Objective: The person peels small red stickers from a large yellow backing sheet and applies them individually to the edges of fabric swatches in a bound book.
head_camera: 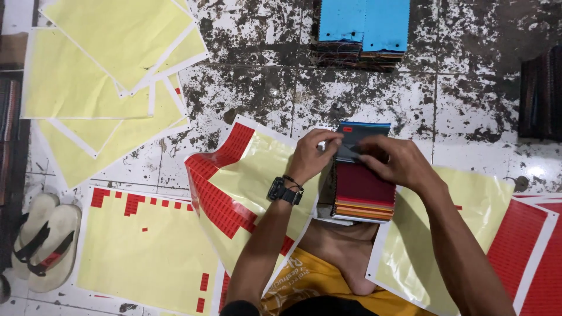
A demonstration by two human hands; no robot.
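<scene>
While both hands meet over one thick stack of coloured fabric swatches (pixel 363 190) on the worn tiled floor (pixel 374 99), the left hand (pixel 311 153) and right hand (pixel 395 161) pinch its grey top swatch (pixel 351 151), seemingly lifting it. Two pale sandals (pixel 44 240) lie at the floor's left edge.

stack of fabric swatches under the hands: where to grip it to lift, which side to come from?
Probably by the two long side edges of the swatch stack, coming from above. It lies flat in front of the person's foot, with layered edges showing along the near side, so a pinch across its width should keep the layers together. The left hand and right hand now work at its far end with a small red sticker.
</scene>
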